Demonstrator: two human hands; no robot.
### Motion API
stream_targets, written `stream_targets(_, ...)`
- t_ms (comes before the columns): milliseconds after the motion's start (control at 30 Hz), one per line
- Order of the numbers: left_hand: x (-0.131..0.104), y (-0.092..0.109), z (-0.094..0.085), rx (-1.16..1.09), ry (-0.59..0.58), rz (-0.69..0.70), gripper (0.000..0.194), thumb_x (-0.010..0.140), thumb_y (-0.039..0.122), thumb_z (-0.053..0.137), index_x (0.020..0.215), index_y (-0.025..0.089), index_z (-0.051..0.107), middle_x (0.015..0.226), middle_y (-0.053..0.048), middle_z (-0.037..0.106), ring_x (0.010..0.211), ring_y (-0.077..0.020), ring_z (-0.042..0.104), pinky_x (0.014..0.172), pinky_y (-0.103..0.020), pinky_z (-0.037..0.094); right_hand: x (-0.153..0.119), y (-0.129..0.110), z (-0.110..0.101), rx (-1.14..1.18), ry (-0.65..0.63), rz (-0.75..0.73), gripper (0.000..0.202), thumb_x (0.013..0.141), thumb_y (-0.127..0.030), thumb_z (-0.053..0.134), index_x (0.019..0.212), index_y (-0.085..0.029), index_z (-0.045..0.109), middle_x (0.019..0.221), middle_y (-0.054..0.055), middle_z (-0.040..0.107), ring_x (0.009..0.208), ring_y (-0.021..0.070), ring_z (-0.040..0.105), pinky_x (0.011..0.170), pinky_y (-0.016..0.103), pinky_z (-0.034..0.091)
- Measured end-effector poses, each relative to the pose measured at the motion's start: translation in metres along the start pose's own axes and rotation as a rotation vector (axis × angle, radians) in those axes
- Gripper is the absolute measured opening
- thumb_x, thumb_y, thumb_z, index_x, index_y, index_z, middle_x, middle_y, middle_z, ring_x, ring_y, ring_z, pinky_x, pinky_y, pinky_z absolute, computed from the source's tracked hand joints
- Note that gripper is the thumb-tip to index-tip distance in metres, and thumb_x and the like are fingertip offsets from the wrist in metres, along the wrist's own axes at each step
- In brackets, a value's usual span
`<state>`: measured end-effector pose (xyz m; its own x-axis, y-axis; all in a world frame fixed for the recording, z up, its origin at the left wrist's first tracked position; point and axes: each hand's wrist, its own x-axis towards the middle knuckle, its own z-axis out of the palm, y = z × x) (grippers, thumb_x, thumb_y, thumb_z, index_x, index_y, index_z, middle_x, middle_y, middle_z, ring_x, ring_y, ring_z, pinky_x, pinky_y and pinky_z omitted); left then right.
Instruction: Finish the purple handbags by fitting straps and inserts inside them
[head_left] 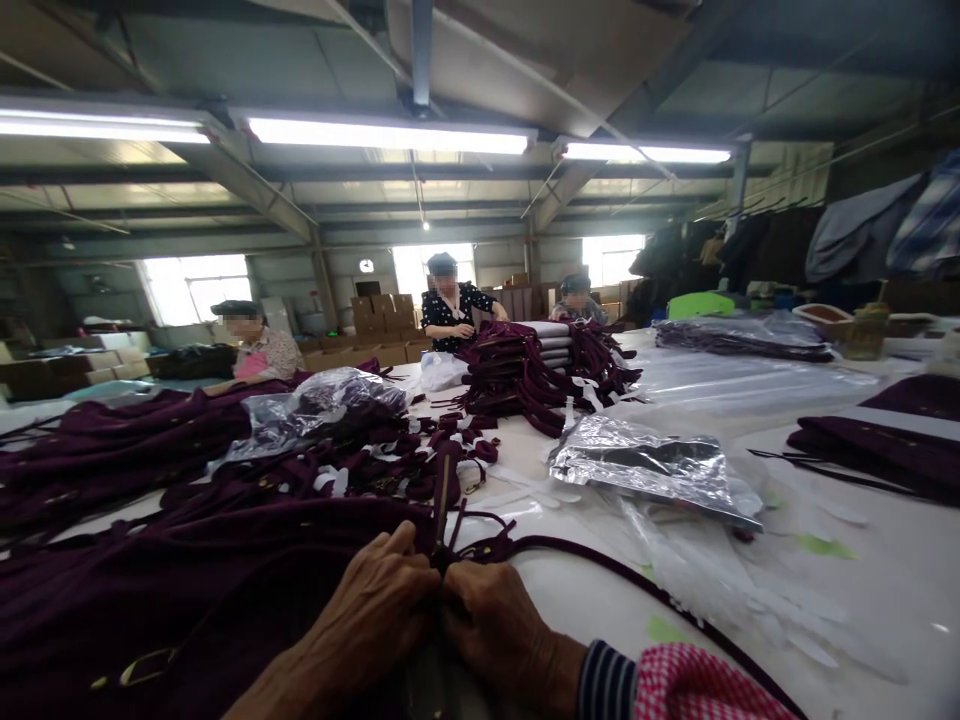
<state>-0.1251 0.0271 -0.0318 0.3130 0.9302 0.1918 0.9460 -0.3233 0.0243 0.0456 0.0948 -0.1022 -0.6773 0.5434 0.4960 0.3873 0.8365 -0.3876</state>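
At the bottom centre, my left hand point(375, 590) is closed on the edge of a dark purple fabric bag point(285, 560) with gold-coloured metal fittings. My right hand point(499, 620) is closed beside it, knuckles nearly touching the left, also gripping the bag's edge. The fingertips of both hands are hidden in the dark fabric. From near my right hand a long purple strap point(645, 585) curves away over the white table point(592, 600). A narrow purple piece with a gold-coloured line point(445, 480) stands just beyond my hands.
Purple straps with white wraps point(367, 455) lie beyond the bag. Further back is a stack of purple bags point(502, 370). Clear plastic packaging point(652, 465) and a flat dark bag point(885, 445) lie to the right. Several people, one in a dotted top point(457, 310), are behind the table.
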Motion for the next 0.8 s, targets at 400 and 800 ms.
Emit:
stream_targets(400,0.008,-0.003,0.038,-0.087,0.189,0.042,0.019,0.084,0.018,0.076,0.071,0.024,0.064,0.076,0.005,0.064,0.089,-0.0166,0.05,0.07,-0.03,0.031,0.059,0.029,-0.082,-0.132,-0.036,0.183,0.017,0.093,-0.019,0.05,0.086,-0.019,0.066,0.081,0.001,0.068,0.074,0.0141,0.061,0.067,0.024,0.037)
stream_targets(800,0.01,-0.002,0.083,0.273,0.635,0.149,0.019,0.077,0.011,0.068,0.074,0.023,0.054,0.073,-0.002,0.057,0.083,-0.0245,0.051,0.066,-0.036,0.035,0.149,0.135,-0.028,-0.374,-0.082,0.53,0.023,0.086,-0.015,0.056,0.104,-0.016,0.072,0.112,0.014,0.069,0.105,0.0258,0.062,0.08,0.031,0.04)
